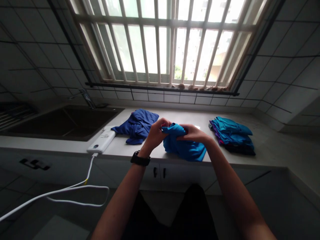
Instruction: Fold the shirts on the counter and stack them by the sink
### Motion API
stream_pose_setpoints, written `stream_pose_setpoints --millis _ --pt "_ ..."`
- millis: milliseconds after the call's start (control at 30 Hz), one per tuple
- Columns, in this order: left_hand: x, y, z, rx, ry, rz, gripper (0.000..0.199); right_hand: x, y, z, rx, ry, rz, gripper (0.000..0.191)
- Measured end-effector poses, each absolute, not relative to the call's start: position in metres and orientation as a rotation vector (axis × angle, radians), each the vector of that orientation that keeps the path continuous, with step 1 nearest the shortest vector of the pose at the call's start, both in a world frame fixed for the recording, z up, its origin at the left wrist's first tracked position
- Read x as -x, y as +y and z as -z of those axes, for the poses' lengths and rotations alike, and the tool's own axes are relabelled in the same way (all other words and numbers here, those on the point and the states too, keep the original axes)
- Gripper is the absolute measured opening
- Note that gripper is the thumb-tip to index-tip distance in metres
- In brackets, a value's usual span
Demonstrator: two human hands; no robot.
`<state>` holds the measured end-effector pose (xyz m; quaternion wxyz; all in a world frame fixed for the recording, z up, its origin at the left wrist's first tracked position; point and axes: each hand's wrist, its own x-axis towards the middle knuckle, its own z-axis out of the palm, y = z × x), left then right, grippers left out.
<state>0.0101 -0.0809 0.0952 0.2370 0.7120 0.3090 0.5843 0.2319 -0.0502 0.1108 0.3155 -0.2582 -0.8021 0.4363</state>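
A bright blue cloth (183,146) lies bunched near the counter's front edge, its upper part lifted between my hands. My left hand (158,132) pinches the raised left end of it. On the other side, my right hand (193,132) grips the same raised part, thumb and fingers pressed round the fabric. A dark blue garment (141,125) rests loosely crumpled to the left of my hands. To the right sits a stack of folded clothes (233,135), with teal and blue pieces above purple and black ones.
A white power strip (102,140) with a white cable (88,171) lies at the counter's front edge. Behind it are a dark sink (67,121) and a faucet (87,98). A barred window (162,43) is above the white counter (180,116).
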Motion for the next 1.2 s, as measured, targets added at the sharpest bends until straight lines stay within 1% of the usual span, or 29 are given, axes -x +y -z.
stream_pose_setpoints --millis 33,100,167,233,267,367,433,533,567,633,667,700,800,867,933,1000,1067,1100,1133,1200 --pt "-0.01 -0.088 -0.104 -1.878 0.776 -1.623 0.037 -0.234 -0.056 -0.121 0.637 -2.121 -1.222 0.045" --pt "-0.007 -0.1 -0.12 -1.794 0.681 -1.604 0.041 -0.239 -0.065 -0.14 0.557 -2.12 -1.358 0.052" --pt "-0.004 -0.113 -0.132 -1.755 0.665 -1.556 0.037 -0.24 -0.074 -0.155 0.51 -2.148 -1.392 0.052" --pt "-0.001 -0.123 -0.141 -1.692 0.748 -1.547 0.029 -0.239 -0.08 -0.166 0.52 -2.182 -1.273 0.042" --pt "0.001 -0.128 -0.145 -1.644 0.808 -1.555 0.027 -0.238 -0.083 -0.17 0.534 -2.174 -1.186 0.041" --pt "0.005 -0.138 -0.155 -1.534 0.929 -1.503 0.028 -0.237 -0.089 -0.178 0.552 -2.027 -1.006 0.055" --pt "0.004 -0.144 -0.16 -1.529 0.924 -1.443 0.021 -0.238 -0.091 -0.181 0.543 -1.963 -1.0 0.054" --pt "0.001 -0.15 -0.166 -1.566 0.906 -1.385 0.011 -0.237 -0.096 -0.18 0.501 -2.084 -1.141 0.037" --pt "-0.001 -0.152 -0.167 -1.579 0.907 -1.363 0.011 -0.235 -0.098 -0.178 0.487 -2.144 -1.217 0.04" --pt "-0.002 -0.155 -0.171 -1.606 0.905 -1.326 0.013 -0.232 -0.101 -0.176 0.484 -2.224 -1.334 0.053" --pt "-0.002 -0.157 -0.173 -1.622 0.901 -1.314 0.013 -0.231 -0.103 -0.176 0.5 -2.243 -1.356 0.054" --pt "0.0 -0.158 -0.176 -1.64 0.899 -1.309 0.012 -0.232 -0.105 -0.177 0.526 -2.257 -1.354 0.05" --pt "0.009 -0.162 -0.182 -1.694 0.946 -1.314 0.014 -0.238 -0.109 -0.184 0.662 -2.305 -1.227 0.034" --pt "0.015 -0.162 -0.186 -1.72 1.029 -1.297 0.012 -0.241 -0.111 -0.19 0.799 -2.239 -0.989 0.029" --pt "0.021 -0.158 -0.188 -1.734 1.102 -1.281 0.01 -0.241 -0.111 -0.193 0.896 -2.009 -0.676 0.027" --pt "0.024 -0.153 -0.189 -1.76 1.123 -1.286 0.018 -0.238 -0.111 -0.195 0.919 -1.811 -0.468 0.024" --pt "0.026 -0.147 -0.19 -1.812 1.086 -1.264 0.031 -0.239 -0.109 -0.195 0.912 -1.82 -0.434 0.025" --pt "0.027 -0.145 -0.19 -1.84 1.052 -1.222 0.035 -0.241 -0.108 -0.195 0.903 -1.871 -0.447 0.026" --pt "0.028 -0.143 -0.19 -1.862 1.013 -1.168 0.035 -0.243 -0.107 -0.195 0.89 -1.919 -0.46 0.026" --pt "0.03 -0.141 -0.188 -1.891 0.94 -1.065 0.028 -0.251 -0.105 -0.195 0.861 -1.967 -0.465 0.025"
